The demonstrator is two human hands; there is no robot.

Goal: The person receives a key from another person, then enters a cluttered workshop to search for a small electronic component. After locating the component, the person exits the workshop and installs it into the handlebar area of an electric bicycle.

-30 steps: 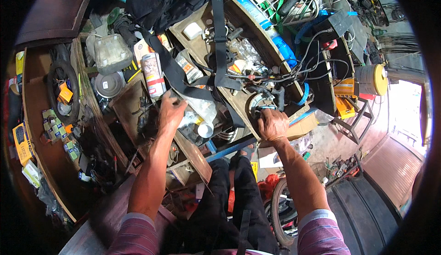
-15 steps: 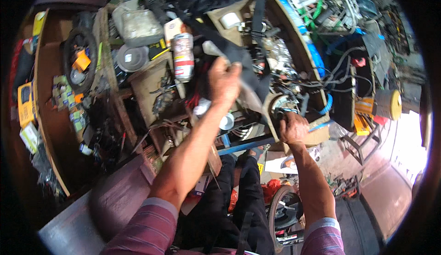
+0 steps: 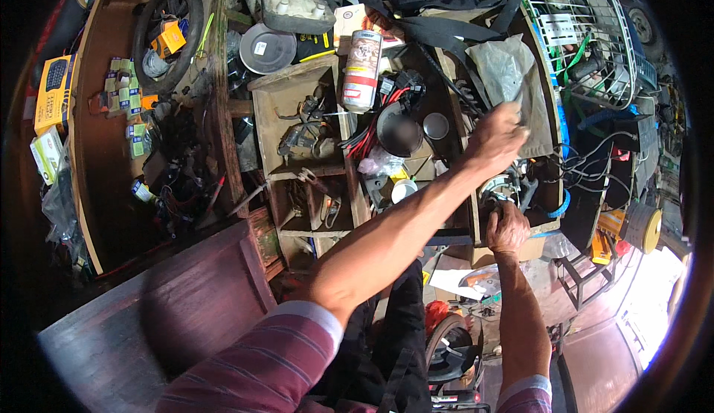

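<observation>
Keep your left hand (image 3: 497, 139) pinching the clear plastic bag (image 3: 507, 71) (above the round part (image 3: 500, 190)); right hand (image 3: 509, 227) fingers curl on it.

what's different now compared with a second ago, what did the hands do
The left hand left the middle of the cluttered bench, crossed over to the right and reached farther out; it now pinches the edge of a clear plastic bag lying by the wire basket. The right hand stayed on the round metal part at the bench's near edge. The spray can still stands unmoved.
</observation>
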